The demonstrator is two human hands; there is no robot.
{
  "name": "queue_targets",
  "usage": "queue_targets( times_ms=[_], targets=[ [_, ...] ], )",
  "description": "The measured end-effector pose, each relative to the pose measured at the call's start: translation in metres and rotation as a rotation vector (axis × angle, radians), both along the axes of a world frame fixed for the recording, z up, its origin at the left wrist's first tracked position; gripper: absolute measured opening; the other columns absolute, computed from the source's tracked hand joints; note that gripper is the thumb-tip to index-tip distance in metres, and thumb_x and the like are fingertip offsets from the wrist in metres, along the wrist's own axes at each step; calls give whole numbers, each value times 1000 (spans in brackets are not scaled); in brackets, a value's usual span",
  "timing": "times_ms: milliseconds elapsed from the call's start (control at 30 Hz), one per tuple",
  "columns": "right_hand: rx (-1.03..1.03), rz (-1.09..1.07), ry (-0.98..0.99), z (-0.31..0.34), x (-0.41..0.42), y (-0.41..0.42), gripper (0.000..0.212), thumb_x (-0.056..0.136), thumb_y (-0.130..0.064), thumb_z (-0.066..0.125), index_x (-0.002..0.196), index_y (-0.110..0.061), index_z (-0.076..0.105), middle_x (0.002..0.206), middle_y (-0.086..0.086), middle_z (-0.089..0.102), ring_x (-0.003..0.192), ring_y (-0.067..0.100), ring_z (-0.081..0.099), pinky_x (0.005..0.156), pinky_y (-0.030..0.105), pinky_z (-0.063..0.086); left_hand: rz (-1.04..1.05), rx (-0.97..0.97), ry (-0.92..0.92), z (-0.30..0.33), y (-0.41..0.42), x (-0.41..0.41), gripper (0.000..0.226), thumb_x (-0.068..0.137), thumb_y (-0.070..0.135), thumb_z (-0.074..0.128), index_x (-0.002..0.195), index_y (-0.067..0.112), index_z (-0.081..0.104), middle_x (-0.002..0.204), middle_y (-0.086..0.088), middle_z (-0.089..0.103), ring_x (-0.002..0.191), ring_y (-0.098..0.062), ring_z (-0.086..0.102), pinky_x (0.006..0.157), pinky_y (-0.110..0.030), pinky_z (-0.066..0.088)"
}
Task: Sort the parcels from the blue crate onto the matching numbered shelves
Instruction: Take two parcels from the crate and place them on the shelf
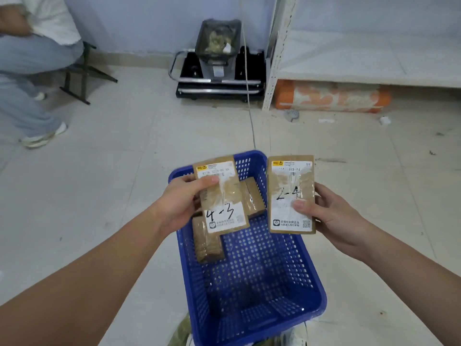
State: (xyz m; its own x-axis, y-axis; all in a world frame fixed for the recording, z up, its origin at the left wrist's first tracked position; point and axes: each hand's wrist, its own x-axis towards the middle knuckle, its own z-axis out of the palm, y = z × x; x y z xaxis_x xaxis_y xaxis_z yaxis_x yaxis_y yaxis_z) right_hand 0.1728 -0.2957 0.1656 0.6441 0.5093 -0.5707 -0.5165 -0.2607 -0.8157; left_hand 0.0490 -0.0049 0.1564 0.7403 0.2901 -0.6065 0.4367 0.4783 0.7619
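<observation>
My left hand [183, 196]: grips parcel 4-3 [220, 197] (thumb on top)
My right hand [334, 216]: grips parcel 2-4 [290, 193]
Blue crate [287, 278]: 2 parcels [208, 242] inside

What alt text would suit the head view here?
Two hands each hold a taped cardboard parcel above a blue crate: the left hand holds the parcel marked 4-3, the right hand the parcel marked 2-4. Two more parcels lie in the crate.

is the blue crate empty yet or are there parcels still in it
Not empty. The blue crate holds at least two brown parcels at its far end; the rest of its floor is bare.
</observation>
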Motion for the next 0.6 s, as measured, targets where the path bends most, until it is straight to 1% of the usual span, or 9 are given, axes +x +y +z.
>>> queue_targets(
  times_ms=[33,100,200,267,333,433,500,567,600],
  targets=[
    [16,-9,-19,20,3,2,66,82,-17,78,143,-23,53,125,5,74,112,27,72,88,39,56,-17,18,-23,23,0,9,62,74,24,87,128,3,66,122,-18,74,112,-35,70,100,-55,56],
    [46,-20,-82,69,12,6,64,78,-20,79,138,-18,57,125,4,74,111,25,73,85,36,57,-57,69,-85,79,-1,29,62,76,30,84,131,11,62,120,-14,75,111,-37,72,97,-58,56],
    [97,-58,-193,153,26,10,58,77,-21,78,132,-13,61,121,3,75,106,22,74,79,32,58,-127,113,-192,173,-8,55,47,88,37,74,130,23,60,122,-8,75,113,-36,71,94,-59,58],
    [131,-86,-275,220,34,10,54,77,-21,77,129,-13,62,120,4,76,104,21,75,76,30,58,-181,142,-264,242,-16,71,39,95,40,66,131,27,60,123,-6,75,112,-33,72,96,-57,57],
    [166,-99,-344,285,39,6,51,79,-20,76,128,-14,62,120,5,76,105,22,75,75,30,58,-223,178,-327,311,-28,82,35,98,42,62,130,30,60,121,-3,76,106,-29,74,96,-54,58],
    [199,-160,-444,387,42,-10,50,82,-16,76,130,-13,61,118,5,77,103,23,75,71,29,59,-291,259,-423,418,-50,91,35,97,39,63,131,29,57,118,0,77,104,-24,75,96,-52,58],
    [214,-203,-511,452,41,-29,52,80,-16,78,129,-12,62,118,6,77,102,24,75,76,33,59,-354,318,-494,483,-67,96,49,89,34,73,134,26,54,121,-3,76,110,-27,74,99,-55,56],
    [226,-237,-582,516,33,-54,55,77,-19,80,128,-13,62,119,6,76,106,26,75,88,42,59,-402,350,-553,547,-88,97,61,82,30,79,136,20,52,122,-8,76,112,-31,73,100,-58,55],
    [225,-250,-631,550,28,-71,57,75,-20,81,128,-14,62,120,6,76,108,27,74,94,46,58,-415,371,-586,581,-103,97,63,81,28,80,136,16,51,120,-10,76,111,-32,73,99,-57,55]
  ],
)
